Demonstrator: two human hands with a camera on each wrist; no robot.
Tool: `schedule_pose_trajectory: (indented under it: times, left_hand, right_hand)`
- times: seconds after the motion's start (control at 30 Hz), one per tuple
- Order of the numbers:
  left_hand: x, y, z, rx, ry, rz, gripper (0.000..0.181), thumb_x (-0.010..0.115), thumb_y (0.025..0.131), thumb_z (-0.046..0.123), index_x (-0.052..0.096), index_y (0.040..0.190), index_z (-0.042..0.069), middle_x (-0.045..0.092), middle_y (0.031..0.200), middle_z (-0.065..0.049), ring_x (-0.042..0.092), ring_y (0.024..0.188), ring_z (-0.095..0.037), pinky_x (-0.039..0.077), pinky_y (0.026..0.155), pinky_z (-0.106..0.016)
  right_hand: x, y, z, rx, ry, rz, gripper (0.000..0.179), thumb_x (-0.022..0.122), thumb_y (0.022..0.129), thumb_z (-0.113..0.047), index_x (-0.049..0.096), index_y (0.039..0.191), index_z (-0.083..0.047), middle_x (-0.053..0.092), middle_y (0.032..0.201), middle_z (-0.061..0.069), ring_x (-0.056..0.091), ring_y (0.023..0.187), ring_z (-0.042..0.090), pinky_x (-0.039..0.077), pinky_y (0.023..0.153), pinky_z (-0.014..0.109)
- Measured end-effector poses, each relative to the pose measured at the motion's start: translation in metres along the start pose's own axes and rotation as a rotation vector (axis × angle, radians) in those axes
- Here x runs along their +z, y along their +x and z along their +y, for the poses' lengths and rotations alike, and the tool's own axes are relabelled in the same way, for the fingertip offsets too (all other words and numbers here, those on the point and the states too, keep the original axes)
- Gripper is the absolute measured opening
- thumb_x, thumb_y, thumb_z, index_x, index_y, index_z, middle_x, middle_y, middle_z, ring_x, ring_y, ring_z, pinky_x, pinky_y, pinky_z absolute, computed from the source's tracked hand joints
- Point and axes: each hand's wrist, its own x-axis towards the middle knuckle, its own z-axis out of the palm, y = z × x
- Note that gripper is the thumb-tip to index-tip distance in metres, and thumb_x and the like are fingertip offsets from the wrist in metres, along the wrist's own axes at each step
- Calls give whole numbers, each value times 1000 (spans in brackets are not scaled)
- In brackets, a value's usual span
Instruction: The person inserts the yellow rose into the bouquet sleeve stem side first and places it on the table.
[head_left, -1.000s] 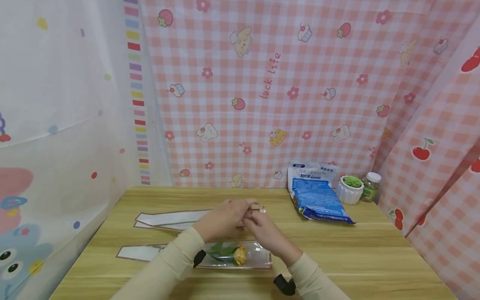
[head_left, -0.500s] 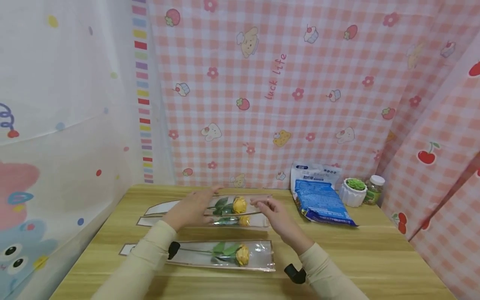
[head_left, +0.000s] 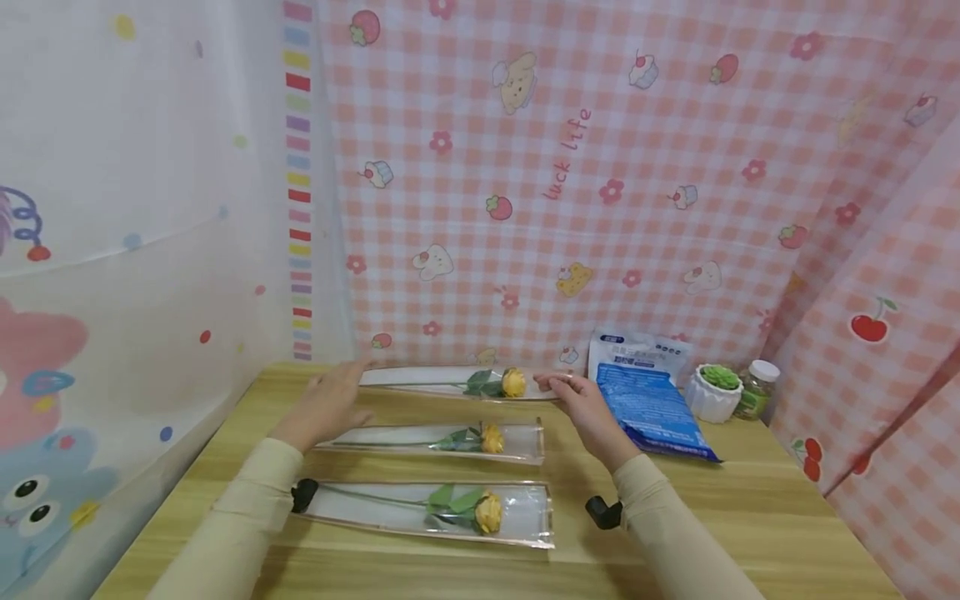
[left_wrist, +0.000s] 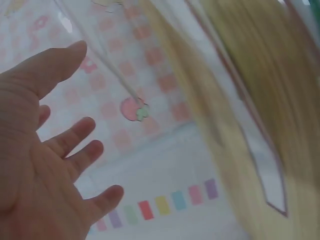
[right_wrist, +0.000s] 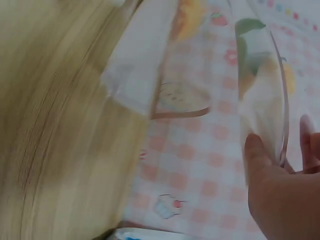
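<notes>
Three single yellow roses in flat clear sleeves with white backing lie one behind another in the head view. The farthest wrapped rose (head_left: 513, 383) is raised, and my right hand (head_left: 588, 412) pinches its flower end between thumb and fingers. In the right wrist view, the thumb (right_wrist: 257, 150) presses on that clear sleeve (right_wrist: 267, 110). My left hand (head_left: 322, 408) is by its stem end, fingers spread, also in the left wrist view. A middle wrapped rose (head_left: 492, 438) lies on the table beneath, its stem end partly behind my left hand. The nearest wrapped rose (head_left: 487, 512) lies in front.
A blue and white printed bag (head_left: 648, 404) leans at the back right, close to my right hand. Beside it stand a white pot with a green succulent (head_left: 716, 392) and a white-lidded jar (head_left: 757, 387). A pink checked cloth (head_left: 465, 175) hangs behind the wooden table (head_left: 690, 542).
The two far wrapped roses, overlapping before, are now apart, one raised toward the back cloth. My left hand has moved left to the stem end; my right hand went slightly right and back.
</notes>
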Motion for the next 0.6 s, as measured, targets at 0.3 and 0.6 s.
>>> schedule_pose_trajectory:
  times: [0.3, 0.6]
  left_hand:
    - [9, -7, -5, -7, -43, -40, 78, 78, 90, 21, 34, 151, -1, 47, 145, -29, 48, 130, -47, 40, 101, -68]
    - [13, -15, -12, -1, -77, -72, 74, 75, 92, 22, 35, 149, -4, 56, 135, -28, 56, 122, -44, 46, 95, -63]
  right_hand:
    - [-10, 37, 28, 59, 5, -36, 40, 44, 110, -20, 55, 134, 10, 50, 141, 25, 45, 134, 40, 36, 112, 50]
    - [-5, 41, 50, 148, -105, -19, 18, 50, 105, -14, 55, 109, 2, 51, 117, 13, 48, 116, 30, 40, 102, 44]
